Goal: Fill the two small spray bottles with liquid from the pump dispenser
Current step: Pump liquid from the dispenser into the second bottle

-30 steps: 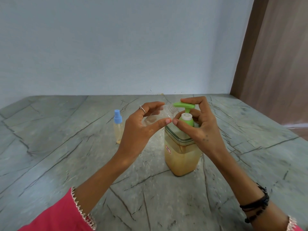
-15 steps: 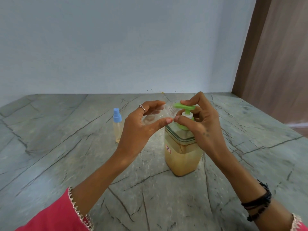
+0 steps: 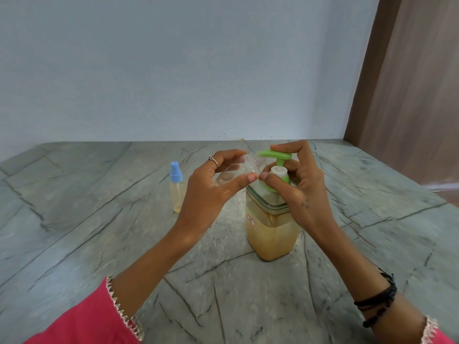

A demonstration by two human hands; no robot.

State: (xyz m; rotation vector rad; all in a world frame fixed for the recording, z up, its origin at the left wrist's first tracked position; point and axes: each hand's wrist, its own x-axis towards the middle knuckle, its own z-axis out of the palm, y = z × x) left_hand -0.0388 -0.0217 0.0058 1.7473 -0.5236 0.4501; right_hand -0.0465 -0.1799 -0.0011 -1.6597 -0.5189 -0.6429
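A square clear pump dispenser (image 3: 270, 234) holding amber liquid stands on the stone counter, topped by a green pump head (image 3: 274, 154). My right hand (image 3: 298, 187) curls round the pump neck, with the index finger on top of the green head. My left hand (image 3: 211, 187) grips a clear, uncapped small spray bottle (image 3: 238, 168), tilted with its threaded mouth right at the pump spout. A second small spray bottle (image 3: 176, 192) with a blue sprayer cap stands upright to the left, holding pale liquid.
The grey veined stone counter (image 3: 99, 232) runs back to a pale blue wall. A brown wooden panel (image 3: 409, 95) rises at the right.
The green pump head went down under my right index finger half a second ago and now stands raised again. My left hand keeps the clear bottle at the spout.
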